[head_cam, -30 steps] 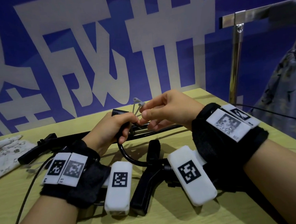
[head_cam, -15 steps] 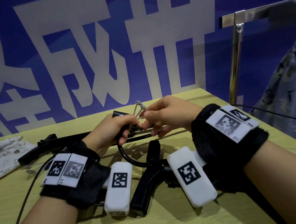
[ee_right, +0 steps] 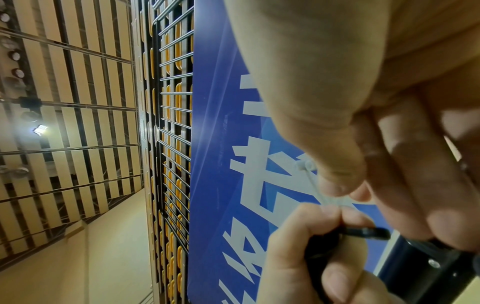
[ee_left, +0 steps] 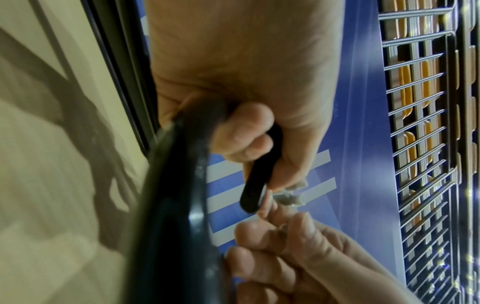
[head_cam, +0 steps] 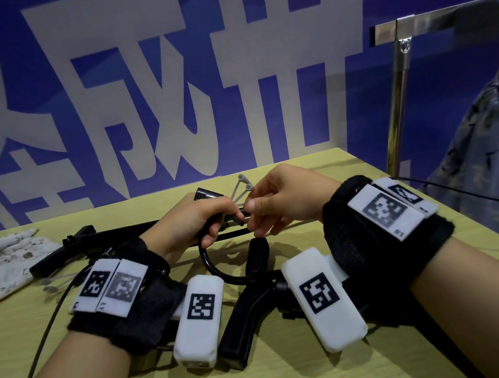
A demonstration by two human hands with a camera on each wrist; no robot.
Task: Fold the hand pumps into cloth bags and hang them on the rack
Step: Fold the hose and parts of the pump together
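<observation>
Table [head_cam: 290,377]: a pale wooden top spanning the near scene, with a blue wall of large white characters behind its far edge.
Rack [head_cam: 400,89]: a shiny metal post and crossbar at the far right; a patterned cloth bag [head_cam: 490,165] hangs from the bar by its cords.
Flat cloth bag [head_cam: 3,267]: a light speckled one lying on the table at the far left, well apart from both hands.
Hand pump [head_cam: 245,320]: black, lying on the table between the two forearms; its handle end points toward the near edge, and a long dark body runs left across the table behind the left hand.
Hose [head_cam: 216,268]: a black tube curving up from the pump into the left fist (in the left wrist view [ee_left: 176,205] it fills the middle of the frame).
Left hand [head_cam: 196,221]: raised just above the table, knuckles up, wrist bent inward; fingers curled tight round the hose end, thumb and forefinger meeting at its tip.
Right hand [head_cam: 285,197]: raised at the same height, just to the right and touching fingertip to fingertip with the left; thumb and forefinger pressed together on the thin pale strands, the other fingers loosely bent beneath.
Nozzle adapters [head_cam: 246,186]: small grey-white pieces on thin strands, fanning up and to the far side from the pinch point, right at the hose tip.
</observation>
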